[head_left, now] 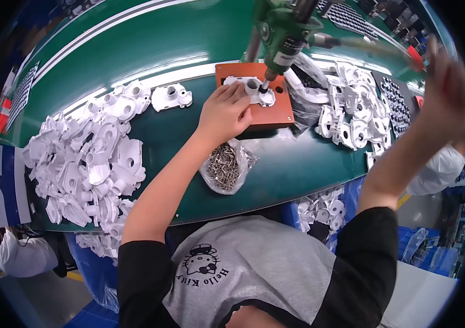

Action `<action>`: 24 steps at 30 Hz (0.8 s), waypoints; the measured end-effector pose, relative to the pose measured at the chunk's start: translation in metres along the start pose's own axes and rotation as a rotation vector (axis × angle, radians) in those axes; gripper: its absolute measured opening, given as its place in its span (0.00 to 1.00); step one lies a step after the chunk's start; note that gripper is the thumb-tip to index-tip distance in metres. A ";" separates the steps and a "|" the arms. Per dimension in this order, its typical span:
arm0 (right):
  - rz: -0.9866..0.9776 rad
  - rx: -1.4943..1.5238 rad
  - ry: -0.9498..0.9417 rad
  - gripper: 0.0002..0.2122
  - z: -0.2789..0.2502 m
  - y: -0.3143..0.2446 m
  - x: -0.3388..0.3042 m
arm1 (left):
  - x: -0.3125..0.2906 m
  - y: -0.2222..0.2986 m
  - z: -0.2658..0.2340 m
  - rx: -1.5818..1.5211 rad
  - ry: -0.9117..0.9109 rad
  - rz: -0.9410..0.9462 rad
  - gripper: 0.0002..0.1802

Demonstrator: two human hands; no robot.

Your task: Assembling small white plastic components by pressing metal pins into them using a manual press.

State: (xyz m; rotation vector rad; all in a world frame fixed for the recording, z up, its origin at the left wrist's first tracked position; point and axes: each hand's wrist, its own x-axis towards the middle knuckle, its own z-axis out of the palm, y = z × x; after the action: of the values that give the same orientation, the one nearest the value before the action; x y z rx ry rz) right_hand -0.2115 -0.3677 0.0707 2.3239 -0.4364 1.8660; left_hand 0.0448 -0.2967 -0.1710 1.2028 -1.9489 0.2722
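My left hand (224, 112) holds a white plastic housing (252, 86) against an orange fixture block (279, 112). Its fingers lie over the housing's left end, with the thumb on the near side. The green press (284, 41) stands above, and the dark tip of its spindle (265, 82) comes down onto the housing, just right of its round tube. Out to the right, my raised right hand (451, 93) is closed at the outer end of the press lever (374, 47). Hand and lever are both blurred by motion, so single fingers do not show clearly.
A big heap of white housings (90, 158) covers the left of the table; a single housing (172, 97) lies apart. A bag of screws (224, 169) sits near me. More white parts (355, 109) and trays of dark pieces (393, 101) lie right. Blue bins (98, 281) stand below.
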 end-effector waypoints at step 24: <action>1.029 0.880 -0.177 0.15 0.064 0.095 -0.073 | 0.025 -0.013 -0.003 0.054 -0.346 -0.269 0.26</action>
State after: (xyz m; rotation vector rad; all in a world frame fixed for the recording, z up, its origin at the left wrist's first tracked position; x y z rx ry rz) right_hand -0.1949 -0.4651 -0.0219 3.2026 -1.2281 2.6773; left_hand 0.0511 -0.3181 -0.1538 1.6147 -2.0450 -0.0272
